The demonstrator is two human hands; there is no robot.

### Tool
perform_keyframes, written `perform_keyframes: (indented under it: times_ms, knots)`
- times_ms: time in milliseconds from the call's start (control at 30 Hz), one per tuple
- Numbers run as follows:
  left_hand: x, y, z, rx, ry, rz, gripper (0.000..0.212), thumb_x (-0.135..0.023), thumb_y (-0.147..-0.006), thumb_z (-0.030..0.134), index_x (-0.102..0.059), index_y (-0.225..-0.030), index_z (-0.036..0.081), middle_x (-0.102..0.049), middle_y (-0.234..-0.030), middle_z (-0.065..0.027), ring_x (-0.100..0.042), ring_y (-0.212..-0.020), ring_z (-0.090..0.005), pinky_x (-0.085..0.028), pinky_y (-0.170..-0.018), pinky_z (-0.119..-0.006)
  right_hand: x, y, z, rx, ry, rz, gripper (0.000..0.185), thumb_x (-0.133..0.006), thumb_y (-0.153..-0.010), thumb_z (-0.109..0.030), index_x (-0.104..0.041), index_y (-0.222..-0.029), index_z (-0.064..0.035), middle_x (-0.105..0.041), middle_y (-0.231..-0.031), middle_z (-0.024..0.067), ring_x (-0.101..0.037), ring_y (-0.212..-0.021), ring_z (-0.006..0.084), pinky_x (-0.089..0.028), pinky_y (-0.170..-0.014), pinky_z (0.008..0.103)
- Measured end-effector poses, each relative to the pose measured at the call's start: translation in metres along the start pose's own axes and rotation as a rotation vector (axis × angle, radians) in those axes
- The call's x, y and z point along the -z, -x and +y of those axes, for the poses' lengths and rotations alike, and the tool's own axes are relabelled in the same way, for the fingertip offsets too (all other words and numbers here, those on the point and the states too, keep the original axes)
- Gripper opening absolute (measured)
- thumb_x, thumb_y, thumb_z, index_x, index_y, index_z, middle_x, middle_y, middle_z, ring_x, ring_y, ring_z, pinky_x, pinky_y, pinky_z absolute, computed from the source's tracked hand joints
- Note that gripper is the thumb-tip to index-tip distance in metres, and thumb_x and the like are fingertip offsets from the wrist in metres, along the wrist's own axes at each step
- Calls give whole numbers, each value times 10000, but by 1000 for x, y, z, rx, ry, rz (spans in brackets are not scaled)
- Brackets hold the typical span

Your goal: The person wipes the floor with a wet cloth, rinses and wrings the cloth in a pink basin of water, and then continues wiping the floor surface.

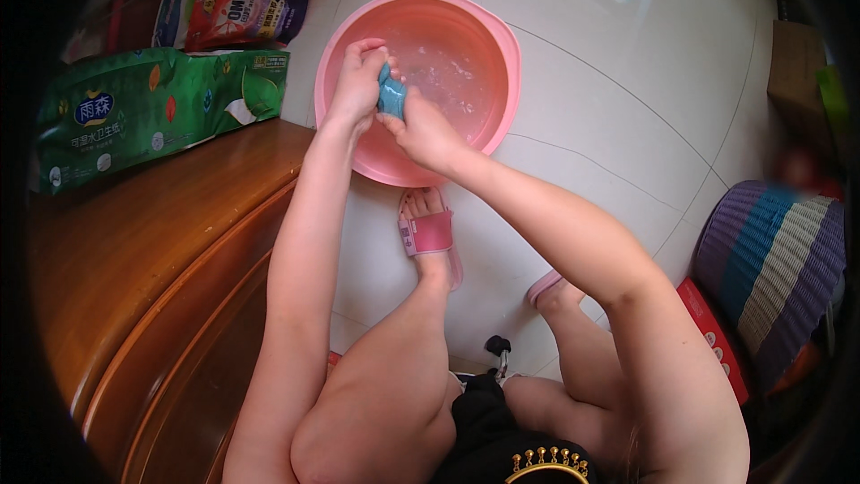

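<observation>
A wet blue cloth (392, 95) is bunched up between my two hands, above the pink plastic basin (508, 74). My left hand (363, 84) grips its upper left part, with the thumb and fingers wrapped over it. From the lower right, my right hand (426, 128) closes around the other side. Most of the cloth is hidden inside the hands. Cloudy water (450, 74) with patches of foam and ripples fills the bottom of the basin, which stands on the tiled floor (605, 87).
Left of the basin is a wooden cabinet (168, 178) bearing a green tissue pack (134, 107) and an OMO detergent bag (232, 13). A pink slipper (430, 233) on my foot sits just below the basin. At right lie a striped woven basket (772, 269) and a red box (715, 343).
</observation>
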State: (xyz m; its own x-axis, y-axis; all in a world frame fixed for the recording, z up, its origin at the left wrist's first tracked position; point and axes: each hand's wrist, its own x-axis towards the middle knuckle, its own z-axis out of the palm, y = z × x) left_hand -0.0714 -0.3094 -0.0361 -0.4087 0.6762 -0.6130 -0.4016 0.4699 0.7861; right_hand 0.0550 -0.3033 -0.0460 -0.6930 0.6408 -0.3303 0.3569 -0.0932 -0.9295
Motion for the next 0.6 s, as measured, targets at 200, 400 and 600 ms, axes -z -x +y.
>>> perform_keyframes:
  times_ms: [200,400,600]
  knots:
    - [-13,-10,-15,-143,-86,366,175,-459,-919,76,-391,-1075,36,-517,-778,-73,-517,-644,-130,-480,-585,-275,-2,-3,-8,-8,382,78,357,-598,-836,-225,-442,-992,56,-611,-891,278,-617,-801,416,-476,-682,495]
    - [15,-11,1,56,42,127,277,-517,-923,246,-442,-1072,25,-544,-816,-100,-561,-695,-178,-507,-643,-306,2,-1,-16,72,368,142,324,-591,-856,-261,-456,-972,9,-608,-723,174,-623,-643,326,-474,-534,404]
    - [21,14,27,177,532,-299,470,-424,-926,410,-442,-1194,24,-510,-902,-99,-522,-876,-232,-463,-836,-355,38,2,-39,-523,-1309,-627,340,-478,-914,-376,-476,-941,-38,-466,-642,42,-373,-433,107,-342,-488,247]
